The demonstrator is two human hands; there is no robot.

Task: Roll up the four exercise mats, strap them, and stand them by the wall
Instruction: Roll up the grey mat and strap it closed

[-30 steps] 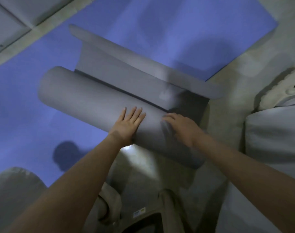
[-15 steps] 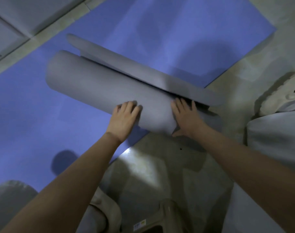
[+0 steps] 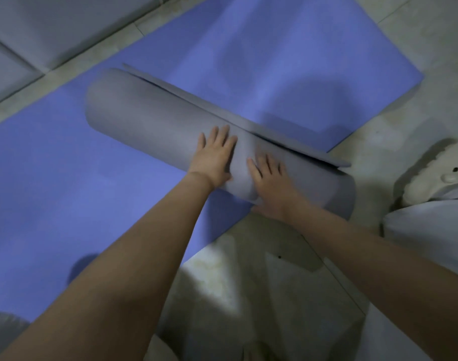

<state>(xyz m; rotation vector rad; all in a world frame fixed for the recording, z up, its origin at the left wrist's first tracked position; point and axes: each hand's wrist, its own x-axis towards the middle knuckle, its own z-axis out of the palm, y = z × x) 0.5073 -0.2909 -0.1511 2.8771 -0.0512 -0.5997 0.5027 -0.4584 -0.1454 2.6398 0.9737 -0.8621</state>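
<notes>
A grey exercise mat (image 3: 144,121) lies almost fully rolled into a thick tube, slanting from upper left to lower right across a flat blue mat (image 3: 288,61). Only a narrow strip of its loose end (image 3: 295,144) sticks out along the far side. My left hand (image 3: 213,157) presses flat on top of the roll with fingers straight and spread. My right hand (image 3: 269,183) lies flat on the roll just to the right of it, fingers straight.
The blue mat spreads over a pale tiled floor (image 3: 248,282). A wall with a skirting edge (image 3: 53,29) runs along the top left. A pale clog on a foot (image 3: 441,170) and a light trouser leg (image 3: 431,238) sit at the right.
The grey roll has turned away from me and grown thicker. The flat stretch of grey mat beyond it has shrunk to a narrow strip. Both hands moved forward with the roll.
</notes>
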